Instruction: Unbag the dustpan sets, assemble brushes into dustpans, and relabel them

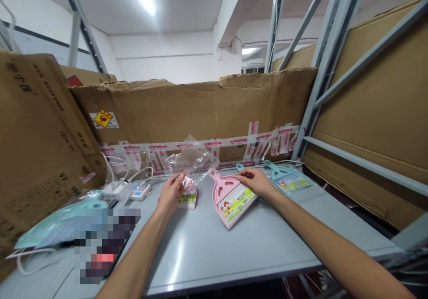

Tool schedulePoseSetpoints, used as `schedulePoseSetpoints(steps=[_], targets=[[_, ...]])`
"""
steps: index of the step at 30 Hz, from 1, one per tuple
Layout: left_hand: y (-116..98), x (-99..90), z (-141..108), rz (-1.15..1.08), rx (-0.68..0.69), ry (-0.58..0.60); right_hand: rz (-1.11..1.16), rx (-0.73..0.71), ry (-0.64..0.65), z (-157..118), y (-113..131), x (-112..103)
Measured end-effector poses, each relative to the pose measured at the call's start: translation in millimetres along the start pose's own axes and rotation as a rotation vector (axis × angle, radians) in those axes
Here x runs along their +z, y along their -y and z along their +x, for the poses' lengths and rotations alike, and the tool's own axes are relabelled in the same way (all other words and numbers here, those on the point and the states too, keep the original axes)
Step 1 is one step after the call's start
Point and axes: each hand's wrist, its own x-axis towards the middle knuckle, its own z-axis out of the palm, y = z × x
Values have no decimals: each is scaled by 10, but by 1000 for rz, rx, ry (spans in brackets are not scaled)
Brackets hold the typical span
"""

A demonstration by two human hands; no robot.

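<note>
1. The left forearm (140,250), bare, slants up and rightward from the lower edge, its wrist nearly straight.
2. The left hand (171,193) has its fingers bent and pointing up to the right – fingertips gathered in a pinch.
3. The right forearm (321,230), also bare, runs up and leftward from the lower right.
4. The right hand (256,182) is palm down – fingers curled, pointing left.

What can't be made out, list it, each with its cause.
Head view:
Left pink plastic dustpan: mostly hidden by left hand and clear plastic bag.
Middle teal plastic handle: continuation hidden behind right hand.
Dark flat object: blurred by pixelation.
Central lime-green label: fine print too small.
</note>
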Motion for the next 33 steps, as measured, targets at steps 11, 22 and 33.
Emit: schedulePoseSetpoints(steps=[11,22,33], targets=[[30,143,-177,107,-114,139,198,-33,7,-98,109,230],[-10,164,-234,260,-19,158,161,-80,-32,-77,112,210],[-71,177,-229,293,66,126,127,-84,18,-97,130,205]])
